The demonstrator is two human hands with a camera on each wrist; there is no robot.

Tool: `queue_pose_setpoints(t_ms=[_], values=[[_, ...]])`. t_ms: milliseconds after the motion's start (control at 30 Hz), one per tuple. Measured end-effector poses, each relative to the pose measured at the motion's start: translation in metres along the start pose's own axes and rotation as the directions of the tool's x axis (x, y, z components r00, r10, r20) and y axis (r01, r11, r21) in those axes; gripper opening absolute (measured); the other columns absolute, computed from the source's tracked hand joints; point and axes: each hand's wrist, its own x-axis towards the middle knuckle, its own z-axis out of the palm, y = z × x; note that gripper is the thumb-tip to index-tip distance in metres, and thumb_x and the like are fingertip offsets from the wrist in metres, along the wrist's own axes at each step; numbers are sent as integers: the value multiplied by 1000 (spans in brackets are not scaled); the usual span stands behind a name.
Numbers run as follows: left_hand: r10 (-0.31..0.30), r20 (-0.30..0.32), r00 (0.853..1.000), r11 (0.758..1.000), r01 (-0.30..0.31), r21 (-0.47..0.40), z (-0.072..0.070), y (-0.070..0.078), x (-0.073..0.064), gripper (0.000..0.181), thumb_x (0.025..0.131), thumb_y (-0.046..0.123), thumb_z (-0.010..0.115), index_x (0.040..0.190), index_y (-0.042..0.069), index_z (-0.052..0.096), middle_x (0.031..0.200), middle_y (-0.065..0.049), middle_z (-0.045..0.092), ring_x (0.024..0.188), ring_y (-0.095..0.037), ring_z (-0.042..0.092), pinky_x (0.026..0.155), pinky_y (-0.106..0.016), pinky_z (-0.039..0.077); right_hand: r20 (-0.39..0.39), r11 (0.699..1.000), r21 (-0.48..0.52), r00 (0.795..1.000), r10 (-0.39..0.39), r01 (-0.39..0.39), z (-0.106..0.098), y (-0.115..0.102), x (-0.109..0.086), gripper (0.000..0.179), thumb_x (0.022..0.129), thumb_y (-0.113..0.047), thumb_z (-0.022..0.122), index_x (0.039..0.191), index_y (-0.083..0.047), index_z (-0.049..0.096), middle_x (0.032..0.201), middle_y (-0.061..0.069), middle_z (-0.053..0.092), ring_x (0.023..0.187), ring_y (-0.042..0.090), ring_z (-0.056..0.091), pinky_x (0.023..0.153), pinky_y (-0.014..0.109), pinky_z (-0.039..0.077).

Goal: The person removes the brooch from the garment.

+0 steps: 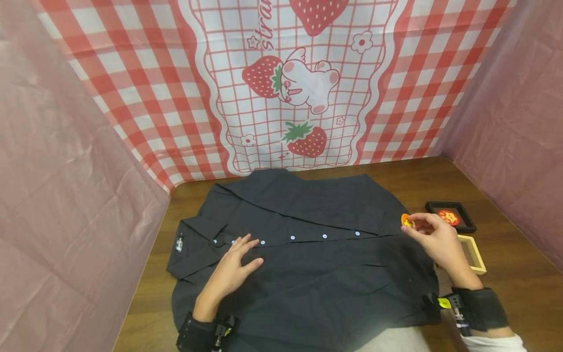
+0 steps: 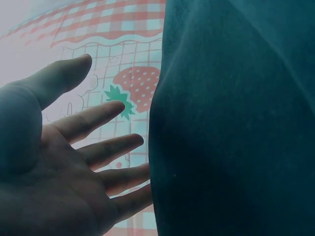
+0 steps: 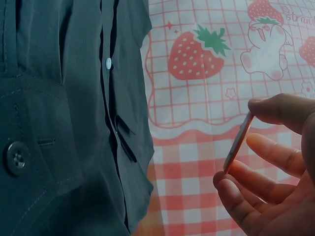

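A dark button-up shirt (image 1: 308,283) lies spread on the wooden table, its collar (image 1: 193,239) to the left and a row of white buttons across its middle. Over the upper front of the shirt, my left hand (image 1: 233,271) has its fingers spread and holds nothing. At the far right side of the shirt, my right hand (image 1: 440,242) pinches a small orange-and-yellow disc (image 1: 406,221) between thumb and fingertips. The right wrist view shows that disc (image 3: 238,142) edge-on, thin and flat. A cuff with a dark button (image 3: 17,157) appears there too.
Right of the shirt sits a black frame (image 1: 467,217) with a red-and-yellow round piece (image 1: 447,217) inside. A pale wooden frame (image 1: 479,269) lies nearer, partly hidden by my right hand. A strawberry-print cloth (image 1: 308,98) hangs behind, with pink cloth on both sides.
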Motion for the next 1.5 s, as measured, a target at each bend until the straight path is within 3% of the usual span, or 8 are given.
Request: queue_pose_setpoints(t_ms=[400, 600, 833, 1000, 1100, 1267, 1500], values=[[15, 0, 1000, 1000, -15, 8, -1, -1, -2, 47, 91, 28, 67, 133, 7, 59, 151, -19, 42, 145, -44, 27, 113, -64, 25, 20, 997, -47, 998, 55, -54, -7, 7, -3, 39, 86, -31, 75, 108, 0, 68, 99, 23, 69, 73, -23, 41, 58, 14, 43], [14, 6, 1000, 1000, -14, 8, 0, -2, -3, 47, 91, 29, 67, 132, 8, 60, 151, -20, 43, 145, -45, 27, 112, -66, 25, -6, 999, -47, 1000, 26, -26, -10, 15, -4, 36, 82, -24, 79, 104, 2, 69, 95, 23, 69, 72, -21, 42, 57, 11, 41], [12, 1, 1000, 1000, -12, 3, -2, -1, -4, 47, 91, 30, 67, 132, 8, 60, 151, -19, 43, 145, -44, 28, 112, -66, 25, 17, 996, -81, 999, 27, -26, -13, 23, -4, 36, 81, -22, 79, 105, 2, 69, 98, 25, 71, 74, -21, 43, 58, 10, 41], [17, -1, 1000, 1000, -17, -6, -2, -1, -5, 46, 91, 29, 66, 132, 8, 60, 151, -19, 43, 145, -43, 28, 112, -66, 24, 33, 992, -112, 997, 65, -61, -19, 30, -8, 38, 84, -27, 76, 107, 2, 69, 100, 27, 69, 73, -22, 40, 59, 17, 42], [26, -6, 1000, 1000, -26, -3, -1, -2, -6, 46, 91, 27, 67, 131, 7, 60, 150, -21, 44, 144, -45, 29, 111, -67, 26, 51, 983, -153, 993, 110, -101, -23, 34, -14, 41, 86, -33, 74, 108, 1, 69, 101, 28, 69, 74, -10, 51, 61, 26, 44], [14, -9, 1000, 1000, -14, -3, -2, -2, -6, 44, 91, 24, 67, 131, 7, 60, 150, -20, 44, 144, -44, 29, 111, -66, 27, 53, 977, -172, 989, 137, -126, -25, 40, -19, 42, 87, -33, 73, 107, 3, 69, 101, 30, 69, 81, 31, 65, 61, 31, 45], [2, -2, 1000, 1000, -2, -7, -3, -1, -4, 44, 91, 25, 67, 131, 8, 60, 151, -18, 43, 145, -43, 28, 112, -66, 25, 26, 976, -189, 993, 118, -111, -29, 45, -19, 41, 87, -32, 74, 105, 4, 69, 97, 31, 69, 82, 40, 65, 61, 38, 46]])
